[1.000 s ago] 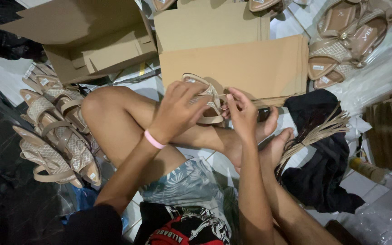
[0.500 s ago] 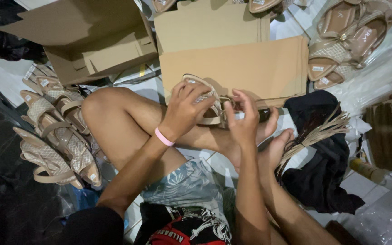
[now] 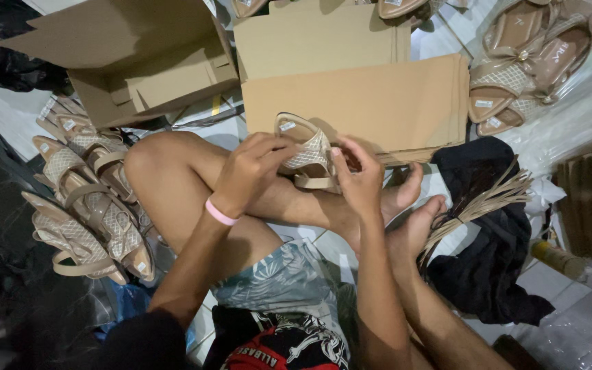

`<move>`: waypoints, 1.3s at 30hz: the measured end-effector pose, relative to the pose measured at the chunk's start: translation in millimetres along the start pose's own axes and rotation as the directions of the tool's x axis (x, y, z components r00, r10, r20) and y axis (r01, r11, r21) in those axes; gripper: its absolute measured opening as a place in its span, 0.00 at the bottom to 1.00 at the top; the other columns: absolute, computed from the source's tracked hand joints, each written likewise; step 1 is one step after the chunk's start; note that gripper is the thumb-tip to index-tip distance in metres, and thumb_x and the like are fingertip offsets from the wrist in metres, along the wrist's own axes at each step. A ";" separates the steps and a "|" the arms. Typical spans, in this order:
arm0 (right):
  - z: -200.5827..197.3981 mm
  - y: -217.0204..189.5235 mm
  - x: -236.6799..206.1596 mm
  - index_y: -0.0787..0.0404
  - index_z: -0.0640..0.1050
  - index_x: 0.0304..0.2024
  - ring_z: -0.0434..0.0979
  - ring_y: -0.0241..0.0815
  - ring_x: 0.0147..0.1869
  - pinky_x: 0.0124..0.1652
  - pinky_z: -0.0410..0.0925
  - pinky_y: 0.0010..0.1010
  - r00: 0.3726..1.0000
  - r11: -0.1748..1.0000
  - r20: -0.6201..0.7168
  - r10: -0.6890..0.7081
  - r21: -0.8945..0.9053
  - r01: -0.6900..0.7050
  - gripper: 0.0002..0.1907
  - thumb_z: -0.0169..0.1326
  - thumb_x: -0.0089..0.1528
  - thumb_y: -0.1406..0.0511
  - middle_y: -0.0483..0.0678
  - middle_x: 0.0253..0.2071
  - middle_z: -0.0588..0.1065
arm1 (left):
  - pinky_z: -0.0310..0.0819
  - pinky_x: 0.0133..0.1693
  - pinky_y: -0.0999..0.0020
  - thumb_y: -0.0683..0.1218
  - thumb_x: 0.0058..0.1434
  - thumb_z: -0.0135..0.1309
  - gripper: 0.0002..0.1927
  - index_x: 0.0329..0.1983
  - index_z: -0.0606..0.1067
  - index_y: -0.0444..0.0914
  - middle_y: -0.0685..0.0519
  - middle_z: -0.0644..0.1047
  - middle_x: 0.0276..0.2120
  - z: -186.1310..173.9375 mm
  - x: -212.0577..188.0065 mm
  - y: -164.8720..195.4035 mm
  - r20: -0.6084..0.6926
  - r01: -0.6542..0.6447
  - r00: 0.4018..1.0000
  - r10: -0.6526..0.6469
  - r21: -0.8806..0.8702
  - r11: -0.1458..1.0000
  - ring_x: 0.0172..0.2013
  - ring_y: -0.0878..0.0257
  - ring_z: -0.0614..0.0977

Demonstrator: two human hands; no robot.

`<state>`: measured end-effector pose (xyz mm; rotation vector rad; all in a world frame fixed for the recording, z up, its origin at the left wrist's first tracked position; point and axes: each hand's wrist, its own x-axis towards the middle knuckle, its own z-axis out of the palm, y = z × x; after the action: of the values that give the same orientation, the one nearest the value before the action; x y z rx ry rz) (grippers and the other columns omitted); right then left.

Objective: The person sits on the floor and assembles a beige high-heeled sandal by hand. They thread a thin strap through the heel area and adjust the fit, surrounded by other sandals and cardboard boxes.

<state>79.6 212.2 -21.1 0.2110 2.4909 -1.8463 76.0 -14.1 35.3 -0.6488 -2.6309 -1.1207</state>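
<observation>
The person sits on the floor with legs crossed, and both hands meet over the shin on one beige sandal (image 3: 304,152). The left hand (image 3: 248,171) wraps its fingers around the heel end and the near strap, closed firmly on it; a pink wristband (image 3: 219,212) sits just below that hand. The right hand (image 3: 361,181) grips the other side, thumb pressed on the woven front strap, fingers curled behind the sole, so the two hands are close together with only the sandal between them. The sandal is tilted, its insole turned up toward the head (a small pale label shows near the heel).

Just beyond the hands lies a stack of flat brown cardboard sheets (image 3: 358,96), and farther out to the left of the left hand sits an open cardboard box (image 3: 131,62). Well out to the left of the left forearm a row of matching sandals (image 3: 83,205) leans one against another on the floor. Beyond the right hand, well apart, more sandals (image 3: 529,62) rest on clear plastic. Near the right hand, just past the bare feet, a tied bundle of thin tan strips (image 3: 481,202) lies on a black cloth (image 3: 488,274).
</observation>
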 end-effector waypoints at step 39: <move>0.1 10.1 -3.8 0.62 0.83 0.52 0.75 0.33 0.38 0.39 0.68 0.25 0.999 1.000 0.034 0.009 -0.019 -0.009 0.11 0.58 0.68 0.66 0.46 0.38 0.79 | 0.73 0.46 0.62 0.47 0.52 0.54 0.19 0.49 0.79 0.45 0.56 0.78 0.38 -16.7 35.9 -9.8 0.478 -0.514 0.753 0.451 0.001 0.858 0.41 0.60 0.80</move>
<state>84.7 214.7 -30.2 0.1882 2.4792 -1.8070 40.1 -20.9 53.3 -1.6339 -2.5995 -0.6808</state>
